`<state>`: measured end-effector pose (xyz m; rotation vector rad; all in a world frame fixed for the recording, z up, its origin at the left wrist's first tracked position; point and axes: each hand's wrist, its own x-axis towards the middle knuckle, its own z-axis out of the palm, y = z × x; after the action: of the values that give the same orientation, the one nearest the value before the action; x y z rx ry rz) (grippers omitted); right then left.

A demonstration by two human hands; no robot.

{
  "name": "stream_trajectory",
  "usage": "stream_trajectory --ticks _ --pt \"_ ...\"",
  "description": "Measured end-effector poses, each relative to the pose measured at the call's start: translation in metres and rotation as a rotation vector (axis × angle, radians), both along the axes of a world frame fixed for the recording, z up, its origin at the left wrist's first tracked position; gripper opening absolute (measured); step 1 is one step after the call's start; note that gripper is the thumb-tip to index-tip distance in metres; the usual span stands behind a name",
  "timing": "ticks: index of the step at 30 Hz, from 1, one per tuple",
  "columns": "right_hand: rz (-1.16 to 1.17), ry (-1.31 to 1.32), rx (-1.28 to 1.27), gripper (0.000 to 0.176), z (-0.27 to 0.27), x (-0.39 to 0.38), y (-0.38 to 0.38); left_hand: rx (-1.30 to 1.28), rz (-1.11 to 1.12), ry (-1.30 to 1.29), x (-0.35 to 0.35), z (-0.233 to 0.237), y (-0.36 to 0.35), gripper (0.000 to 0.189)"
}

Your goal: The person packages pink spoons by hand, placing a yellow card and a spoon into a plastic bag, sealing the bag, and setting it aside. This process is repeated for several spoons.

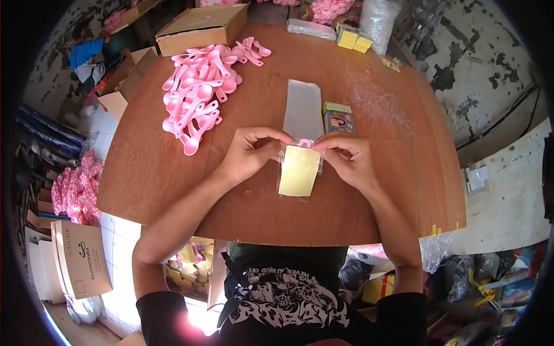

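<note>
Between my two hands is a clear plastic bag (298, 171) with a yellow card inside. The pink tip of a spoon handle (304, 143) shows at its top edge; the rest of the spoon is hidden behind the card. My left hand (254, 151) pinches the upper left corner of the bag. At the upper right corner, the thumb and fingers of my right hand (347, 157) are closed on it too. Just beyond lies a stack of flat clear bags (303, 106), with a small pile of printed cards (338, 117) to its right.
A heap of pink spoons (199, 86) covers the table's (138, 173) left side, before a cardboard box (202, 29). Thin plastic strips (381, 104) lie scattered at right. Yellow card packs (354, 38) stand at the back. Another person (89, 60) is at far left.
</note>
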<state>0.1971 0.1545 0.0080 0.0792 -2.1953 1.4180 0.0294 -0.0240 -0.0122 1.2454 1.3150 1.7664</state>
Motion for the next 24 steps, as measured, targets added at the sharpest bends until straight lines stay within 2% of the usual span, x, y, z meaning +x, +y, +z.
stream_trajectory --ticks 7,9,13,15,16,18,20,21,22,23,24 --pt "0.025 0.038 0.029 0.014 0.005 0.002 -0.008 -0.060 -0.021 -0.127 0.002 0.008 -0.002 0.014" --pt "0.020 0.025 0.028 0.016 0.005 0.001 -0.011 -0.082 0.017 0.046 0.005 0.012 -0.001 0.023" --pt "-0.008 0.032 0.035 0.027 0.005 0.000 -0.017 -0.107 -0.011 0.085 0.005 0.021 -0.002 0.035" --pt "0.013 0.033 0.001 0.030 0.006 0.002 -0.020 -0.037 -0.052 -0.107 0.013 0.030 -0.006 0.039" --pt "0.067 0.007 -0.072 0.031 0.008 0.004 -0.024 -0.033 -0.048 -0.103 0.016 0.034 -0.010 0.039" --pt "0.215 -0.009 -0.142 0.030 0.018 0.010 -0.033 -0.141 -0.156 0.186 0.023 0.044 -0.021 0.041" --pt "0.344 0.011 -0.228 0.025 0.027 0.018 -0.031 -0.374 -0.186 0.279 0.039 0.065 -0.049 0.039" --pt "0.347 0.009 -0.231 0.025 0.032 0.020 -0.028 -0.291 -0.222 0.245 0.050 0.058 -0.067 0.035" --pt "0.294 -0.043 -0.221 0.021 0.038 0.022 -0.024 -0.380 -0.313 0.401 0.055 0.077 -0.088 0.031" --pt "0.240 -0.096 -0.211 0.018 0.042 0.022 -0.021 -0.292 -0.401 0.489 0.061 0.071 -0.105 0.030" --pt "0.237 -0.097 -0.218 0.018 0.044 0.018 -0.016 -0.294 -0.465 0.467 0.066 0.056 -0.122 0.029"
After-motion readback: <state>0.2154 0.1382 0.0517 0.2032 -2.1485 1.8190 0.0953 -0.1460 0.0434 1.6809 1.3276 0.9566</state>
